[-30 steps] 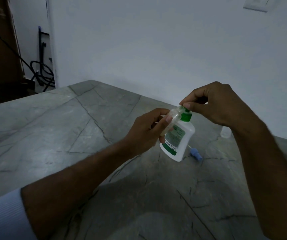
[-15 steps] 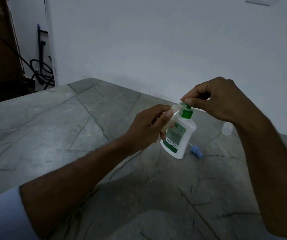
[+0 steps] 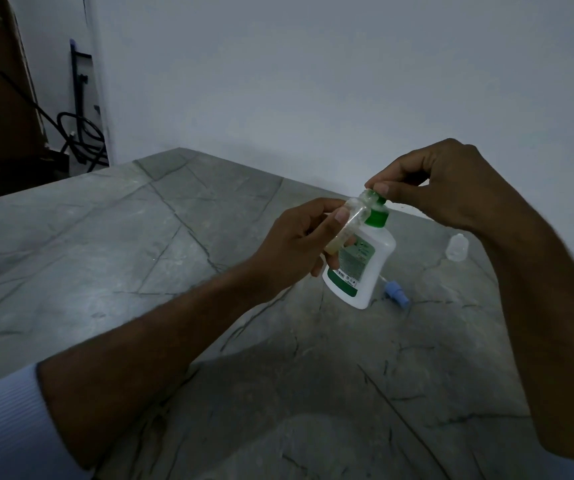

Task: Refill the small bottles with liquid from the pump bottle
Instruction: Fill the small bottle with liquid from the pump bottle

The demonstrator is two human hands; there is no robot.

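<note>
A white pump bottle [image 3: 365, 268] with a green collar and green label stands tilted on the grey stone table [image 3: 140, 254]. My right hand [image 3: 441, 188] pinches its green pump head from above. My left hand [image 3: 299, 244] holds a small clear bottle [image 3: 349, 223] with yellowish liquid at its bottom, its mouth pressed against the pump's nozzle. A second small clear bottle [image 3: 457, 247] stands on the table further right, behind my right forearm.
A small blue cap with a thin tube [image 3: 396, 292] lies on the table just right of the pump bottle. The white wall runs close behind the table. Dark cables [image 3: 77, 140] hang in the far left corner.
Both hands and the two bottles have stayed together and shifted only slightly in the view. The grips look the same.
</note>
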